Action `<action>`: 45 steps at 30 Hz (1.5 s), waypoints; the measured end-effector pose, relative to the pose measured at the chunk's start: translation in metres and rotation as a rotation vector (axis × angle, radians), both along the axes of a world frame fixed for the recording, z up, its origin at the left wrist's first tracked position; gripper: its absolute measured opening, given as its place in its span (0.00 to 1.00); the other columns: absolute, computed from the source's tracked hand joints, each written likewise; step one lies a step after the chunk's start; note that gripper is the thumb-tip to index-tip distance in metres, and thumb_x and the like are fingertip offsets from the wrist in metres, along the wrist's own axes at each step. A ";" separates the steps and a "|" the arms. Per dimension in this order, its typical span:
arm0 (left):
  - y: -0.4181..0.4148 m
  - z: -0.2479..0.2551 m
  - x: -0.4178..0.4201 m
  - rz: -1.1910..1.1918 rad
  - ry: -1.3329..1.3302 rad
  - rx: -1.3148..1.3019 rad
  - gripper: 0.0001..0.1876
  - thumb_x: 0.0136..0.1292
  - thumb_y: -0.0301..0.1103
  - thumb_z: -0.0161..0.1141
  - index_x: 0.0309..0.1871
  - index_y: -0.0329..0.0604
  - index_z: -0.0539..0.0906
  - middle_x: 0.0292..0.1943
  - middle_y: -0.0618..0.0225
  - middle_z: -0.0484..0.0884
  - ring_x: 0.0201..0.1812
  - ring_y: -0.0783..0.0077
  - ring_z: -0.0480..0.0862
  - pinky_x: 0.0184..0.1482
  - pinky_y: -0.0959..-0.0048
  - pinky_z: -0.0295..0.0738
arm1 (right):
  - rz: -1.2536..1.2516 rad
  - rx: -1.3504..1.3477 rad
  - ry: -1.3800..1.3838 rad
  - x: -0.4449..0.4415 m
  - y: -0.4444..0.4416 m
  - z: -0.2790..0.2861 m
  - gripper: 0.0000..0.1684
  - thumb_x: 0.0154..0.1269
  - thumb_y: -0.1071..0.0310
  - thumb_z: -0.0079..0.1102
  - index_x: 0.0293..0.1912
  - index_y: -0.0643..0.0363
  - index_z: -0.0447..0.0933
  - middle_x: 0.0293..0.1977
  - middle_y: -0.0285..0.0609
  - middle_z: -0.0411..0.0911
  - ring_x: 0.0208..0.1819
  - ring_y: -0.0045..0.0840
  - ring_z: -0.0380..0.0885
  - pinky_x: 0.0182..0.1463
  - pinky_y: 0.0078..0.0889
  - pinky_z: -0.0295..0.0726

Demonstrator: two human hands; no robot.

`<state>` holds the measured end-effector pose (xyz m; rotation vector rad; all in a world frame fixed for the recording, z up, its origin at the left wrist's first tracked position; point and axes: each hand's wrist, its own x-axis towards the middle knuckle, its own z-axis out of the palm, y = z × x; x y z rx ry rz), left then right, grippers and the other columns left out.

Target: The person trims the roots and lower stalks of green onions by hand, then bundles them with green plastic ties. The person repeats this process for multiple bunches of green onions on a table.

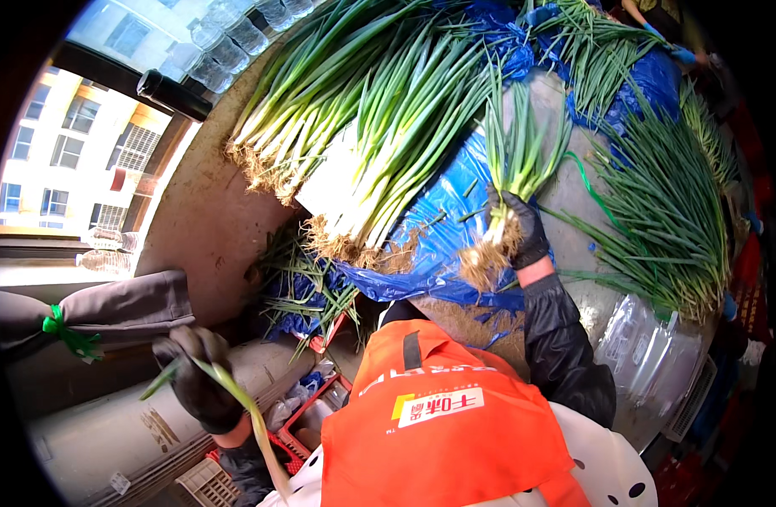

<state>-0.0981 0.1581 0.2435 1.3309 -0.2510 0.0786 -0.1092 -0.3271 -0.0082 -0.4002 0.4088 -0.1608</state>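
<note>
My right hand (pixel 518 231), in a dark glove, grips a small bunch of green onions (pixel 521 155) near its brown roots, leaves pointing away from me. Low at the left, my left hand (pixel 194 374), gloved too, holds a single onion stalk (pixel 251 405) that hangs down past my forearm. Large piles of green onions (pixel 400 139) lie on the table with their roots towards me. Blue plastic sheeting (pixel 451 196) is spread between the piles and my right hand. Another heap of green onions (pixel 666 209) lies farther right, with a green tie (pixel 594 190) beside it.
Cut leaves (pixel 305 298) lie heaped on blue plastic below the table's left edge. Red crates (pixel 305 412) stand on the floor near my left arm. Clear plastic packaging (pixel 641 355) rests at the right. Plastic bottles (pixel 220 51) line the window. A co-worker's gloved hand (pixel 682 56) shows top right.
</note>
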 end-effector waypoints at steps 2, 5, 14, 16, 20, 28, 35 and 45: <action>0.031 -0.015 0.021 0.253 0.137 0.062 0.17 0.74 0.37 0.50 0.61 0.42 0.73 0.50 0.56 0.80 0.46 0.60 0.83 0.45 0.67 0.82 | 0.003 -0.120 -0.064 -0.008 -0.007 -0.005 0.24 0.62 0.73 0.62 0.57 0.68 0.71 0.43 0.49 0.81 0.38 0.34 0.83 0.39 0.33 0.86; 0.034 -0.072 0.061 0.242 0.443 0.046 0.18 0.76 0.37 0.46 0.65 0.41 0.70 0.60 0.54 0.76 0.58 0.56 0.78 0.59 0.59 0.77 | 0.154 -0.025 -0.153 -0.022 0.012 0.019 0.27 0.62 0.72 0.62 0.59 0.69 0.69 0.46 0.52 0.80 0.40 0.36 0.82 0.44 0.38 0.85; -0.219 -0.152 0.003 -0.745 0.360 0.470 0.14 0.71 0.38 0.58 0.52 0.37 0.81 0.36 0.73 0.81 0.36 0.83 0.75 0.39 0.78 0.72 | 0.246 0.123 -0.097 -0.077 0.050 0.053 0.34 0.65 0.69 0.57 0.68 0.66 0.62 0.56 0.54 0.77 0.57 0.44 0.78 0.63 0.56 0.75; -0.248 -0.152 0.009 -0.841 0.418 0.544 0.17 0.72 0.43 0.58 0.52 0.36 0.81 0.35 0.74 0.80 0.36 0.84 0.74 0.38 0.79 0.71 | 0.246 0.105 -0.059 -0.088 0.046 0.059 0.33 0.64 0.70 0.56 0.67 0.68 0.63 0.58 0.57 0.74 0.61 0.50 0.74 0.64 0.60 0.73; -0.295 -0.179 0.028 -0.823 0.530 0.447 0.26 0.66 0.54 0.62 0.50 0.35 0.81 0.32 0.73 0.81 0.31 0.80 0.77 0.36 0.77 0.74 | 0.355 0.089 -0.067 -0.112 0.033 0.051 0.33 0.60 0.70 0.56 0.64 0.72 0.65 0.58 0.60 0.74 0.56 0.50 0.77 0.61 0.60 0.76; -0.340 -0.202 0.018 -0.786 0.773 0.222 0.18 0.69 0.46 0.61 0.40 0.36 0.83 0.27 0.67 0.83 0.24 0.75 0.81 0.27 0.74 0.75 | 0.306 0.014 0.134 -0.157 0.054 0.027 0.33 0.59 0.76 0.59 0.65 0.68 0.66 0.53 0.56 0.78 0.53 0.40 0.81 0.57 0.45 0.81; -0.348 -0.201 0.013 -1.092 0.937 -0.286 0.25 0.70 0.51 0.59 0.60 0.43 0.73 0.47 0.66 0.81 0.46 0.69 0.83 0.46 0.66 0.82 | 0.355 -0.697 0.107 -0.154 0.051 0.067 0.27 0.59 0.77 0.62 0.60 0.64 0.73 0.42 0.42 0.82 0.41 0.24 0.82 0.46 0.29 0.82; -0.311 -0.136 -0.013 -0.810 0.326 0.027 0.37 0.57 0.35 0.73 0.68 0.41 0.65 0.53 0.68 0.76 0.52 0.76 0.77 0.57 0.71 0.74 | 0.435 -2.073 0.539 -0.138 0.068 0.097 0.40 0.52 0.74 0.60 0.65 0.71 0.62 0.45 0.59 0.77 0.45 0.50 0.79 0.46 0.45 0.80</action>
